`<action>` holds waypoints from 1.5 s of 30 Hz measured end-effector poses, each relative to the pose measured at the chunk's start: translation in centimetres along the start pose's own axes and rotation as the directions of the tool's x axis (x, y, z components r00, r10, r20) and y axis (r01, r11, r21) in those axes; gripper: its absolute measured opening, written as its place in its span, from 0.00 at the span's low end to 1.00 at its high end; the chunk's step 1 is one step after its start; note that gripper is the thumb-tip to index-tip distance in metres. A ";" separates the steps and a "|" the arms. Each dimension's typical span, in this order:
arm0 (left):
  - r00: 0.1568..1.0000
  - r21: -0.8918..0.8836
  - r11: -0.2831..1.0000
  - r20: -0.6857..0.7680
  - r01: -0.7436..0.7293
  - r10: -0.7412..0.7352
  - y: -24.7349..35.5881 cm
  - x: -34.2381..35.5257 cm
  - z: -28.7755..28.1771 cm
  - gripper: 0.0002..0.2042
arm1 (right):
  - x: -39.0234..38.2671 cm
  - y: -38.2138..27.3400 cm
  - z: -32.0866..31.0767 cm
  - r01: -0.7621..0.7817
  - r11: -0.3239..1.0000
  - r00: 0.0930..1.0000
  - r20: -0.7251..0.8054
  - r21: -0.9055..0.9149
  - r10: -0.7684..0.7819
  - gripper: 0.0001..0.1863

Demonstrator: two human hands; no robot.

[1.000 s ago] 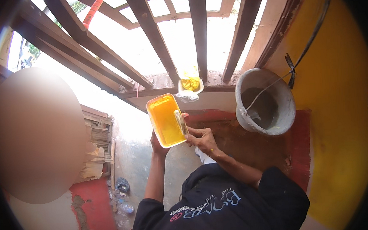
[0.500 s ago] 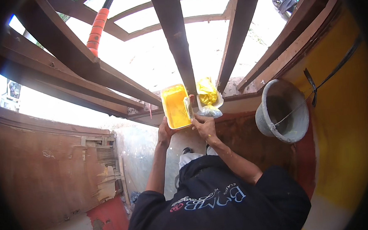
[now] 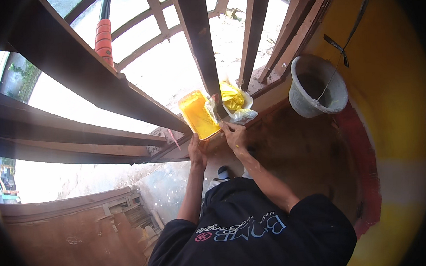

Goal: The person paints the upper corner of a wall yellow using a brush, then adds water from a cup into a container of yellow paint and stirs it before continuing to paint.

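Observation:
A rectangular plastic container [image 3: 196,117] of bright yellow paint sits tilted in my left hand [image 3: 197,150], whose fingers grip its lower left side. My right hand [image 3: 235,136] grips a paintbrush [image 3: 212,108] with pale bristles, held upright against the container's right edge. Just right of the brush, a white tub [image 3: 247,101] stuffed with a crumpled yellow bag [image 3: 233,96] rests on the ledge, a clear plastic bag [image 3: 244,115] at its front.
Wooden bars [image 3: 196,47] span the bright opening, with a red-gripped pole [image 3: 103,42] at upper left. A grey bucket [image 3: 317,86] hangs on a cord beside the yellow wall [image 3: 386,124]. A weathered wooden panel [image 3: 83,231] is at lower left.
The container and both hands have moved up toward the ledge and the tub with the yellow bag. The view has swung, bringing more bars in on the left.

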State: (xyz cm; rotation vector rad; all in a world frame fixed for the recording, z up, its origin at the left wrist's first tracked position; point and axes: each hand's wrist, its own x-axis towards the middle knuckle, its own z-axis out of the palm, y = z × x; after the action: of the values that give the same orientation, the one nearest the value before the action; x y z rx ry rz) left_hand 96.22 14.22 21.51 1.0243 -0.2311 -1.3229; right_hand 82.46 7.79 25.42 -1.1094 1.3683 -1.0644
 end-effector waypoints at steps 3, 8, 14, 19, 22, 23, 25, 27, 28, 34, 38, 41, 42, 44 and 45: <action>1.000 -0.055 0.998 -0.028 -0.004 0.002 0.2 0.2 0.0 0.20 | -0.1 -1.1 -1.6 0.019 0.987 0.986 0.169 -0.158 0.008 0.12; 1.000 -0.106 0.994 -0.019 0.008 -0.010 0.2 -0.1 -0.2 0.26 | 5.8 -4.3 -6.4 0.432 0.713 0.836 -0.050 -0.552 -0.546 0.13; 0.998 -0.157 0.985 0.014 0.070 -0.068 -0.4 -1.0 0.2 0.28 | 12.8 -6.2 -4.5 0.229 0.411 0.966 0.155 -0.882 -0.206 0.17; 0.997 -0.248 0.965 0.037 0.081 -0.074 -2.1 -1.9 -0.4 0.28 | 11.6 -7.9 -4.0 0.270 0.440 0.961 0.213 -0.856 -0.175 0.17; 0.997 -0.233 0.972 0.067 0.043 -0.028 -2.7 -2.3 0.0 0.27 | 12.7 -6.6 -3.7 0.247 0.507 0.966 0.253 -0.825 -0.059 0.16; 0.997 -0.219 0.975 0.083 0.024 -0.006 -2.9 -2.3 0.0 0.27 | 13.4 -5.9 -3.7 0.228 0.541 0.965 0.263 -0.810 -0.012 0.15; 0.997 -0.187 0.982 0.078 0.012 0.003 -2.9 -2.2 0.0 0.27 | 13.8 -5.6 -3.7 0.231 0.576 0.959 0.282 -0.785 -0.001 0.14; 0.998 -0.173 0.985 0.070 0.012 0.001 -2.9 -2.1 -0.1 0.27 | 13.6 -4.8 -3.5 0.312 0.562 0.950 0.270 -0.766 -0.159 0.12; 0.998 -0.177 0.984 0.066 0.018 -0.006 -2.9 -2.0 -0.1 0.27 | 13.8 -4.6 -3.4 0.340 0.585 0.937 0.316 -0.736 -0.147 0.11; 0.973 -0.232 0.947 -0.008 0.222 -0.230 -1.6 -4.4 0.5 0.31 | 17.7 -3.5 -4.3 -0.126 0.992 0.866 0.487 -0.006 0.112 0.12; 0.904 -0.019 0.906 0.084 0.422 -0.420 -3.5 -7.8 0.1 0.32 | 17.1 -5.3 -5.1 -0.429 0.830 0.795 0.586 0.356 0.159 0.06; 0.929 0.314 0.910 0.164 0.269 -0.331 -3.5 -9.9 2.4 0.27 | 13.6 -10.4 -6.1 -0.437 0.795 0.768 0.635 0.421 0.086 0.05; 0.961 0.382 0.916 0.184 0.125 -0.208 -2.9 -10.4 3.8 0.25 | 13.1 -11.5 -7.2 -0.406 0.824 0.769 0.635 0.396 0.073 0.06; 0.966 0.495 0.852 0.254 -0.171 0.046 -0.4 -10.8 7.2 0.22 | 12.1 -13.1 -9.2 -0.335 0.878 0.770 0.637 0.343 0.044 0.06; 0.920 0.530 0.770 0.344 -0.356 0.189 1.2 -10.6 8.7 0.21 | 12.4 -12.9 -10.5 -0.346 0.871 0.683 0.730 0.350 -0.022 0.07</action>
State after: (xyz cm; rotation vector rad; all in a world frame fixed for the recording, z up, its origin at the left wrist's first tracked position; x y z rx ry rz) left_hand 88.16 19.14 31.49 1.2552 -1.0211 -1.1319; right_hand 72.38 -6.44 36.68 -0.8634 0.5142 -0.6411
